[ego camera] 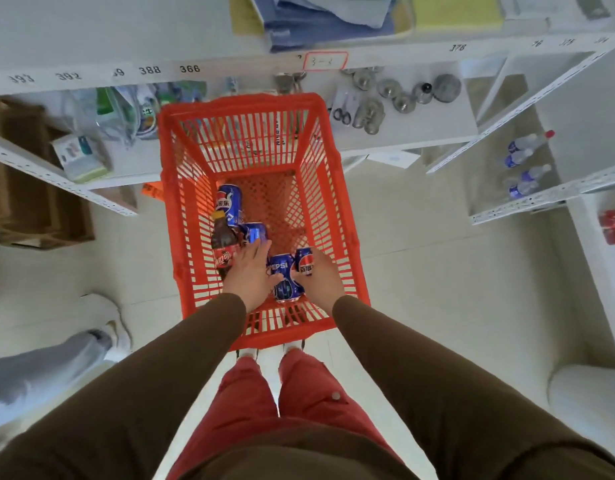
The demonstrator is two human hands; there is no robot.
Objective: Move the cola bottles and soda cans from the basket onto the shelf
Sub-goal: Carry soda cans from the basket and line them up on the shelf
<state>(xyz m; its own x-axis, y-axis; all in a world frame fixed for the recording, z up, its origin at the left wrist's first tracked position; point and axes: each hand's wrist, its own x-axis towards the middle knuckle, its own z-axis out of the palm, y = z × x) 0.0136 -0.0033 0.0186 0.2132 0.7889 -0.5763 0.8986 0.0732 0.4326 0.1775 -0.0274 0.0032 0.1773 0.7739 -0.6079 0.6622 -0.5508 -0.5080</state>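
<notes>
A red plastic basket (320,161) stands on the floor before a white shelf (420,133). Inside lie a cola bottle (224,245) with a red label at the left, and several blue soda cans: one at the back (230,202), one in the middle (256,232), two near the front (281,271). My left hand (252,271) reaches in with fingers spread, over the bottle's lower part and the middle can. My right hand (320,275) is wrapped around the front right can (305,261).
The shelf carries metal pots (403,95), scissors (342,114) and packets (126,109). Water bottles (524,161) lie on a lower right shelf. Another person's leg and shoe (102,334) stand at the left. Cardboard boxes (29,188) sit at far left.
</notes>
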